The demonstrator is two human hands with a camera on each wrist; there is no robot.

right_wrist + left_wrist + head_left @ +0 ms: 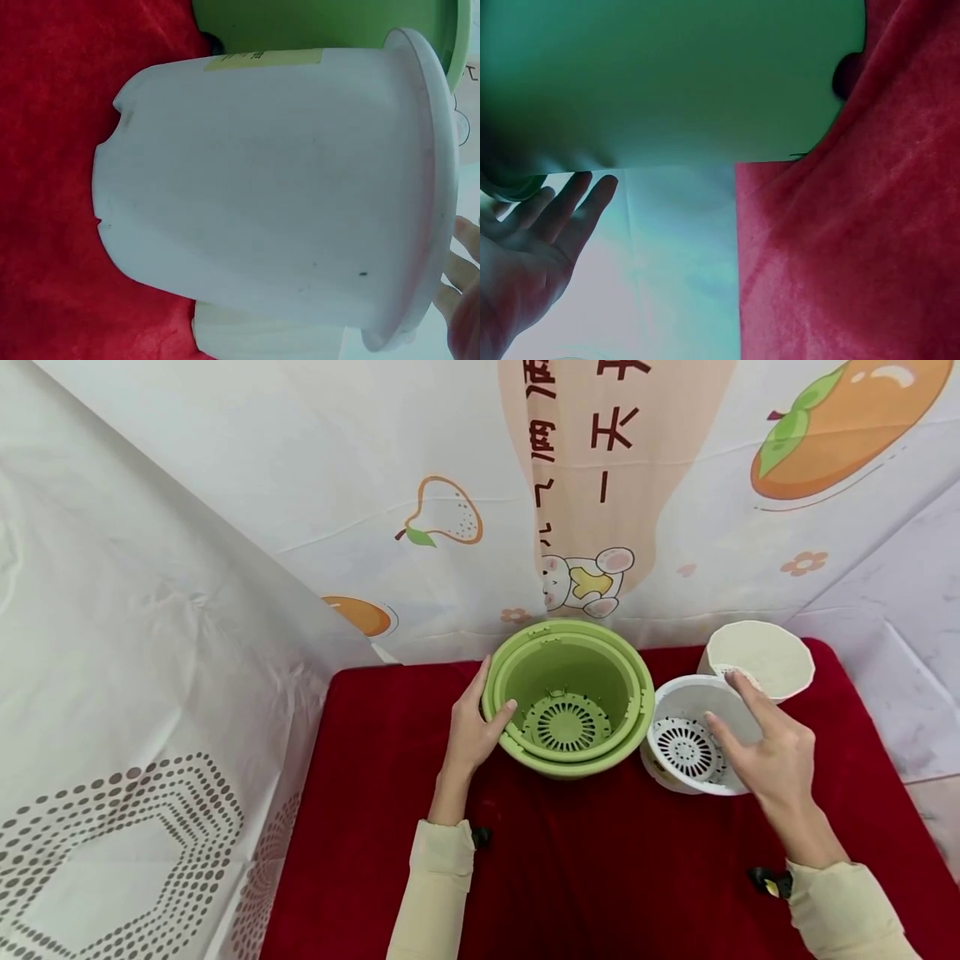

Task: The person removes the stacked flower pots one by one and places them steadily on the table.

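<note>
Two green flowerpots (567,675) are nested, the smaller inside the larger, with a slotted base visible within. My left hand (474,722) grips their left rim, thumb over the inside and fingers along the outer wall. In the left wrist view the fingers (577,206) extend beside the green wall. A white flowerpot (678,693) with a slotted base stands to the right, close beside the green ones. Over its right side is my right hand (772,752), thumb and index finger spread wide above the opening. The right wrist view shows fingertips (454,270) at the white rim.
A cream pot (765,656) with a faceted rim stands behind the white flowerpot. Red cloth (390,827) covers the table. A printed curtain (465,427) hangs right behind the pots, and a white sheet (150,652) hangs along the left.
</note>
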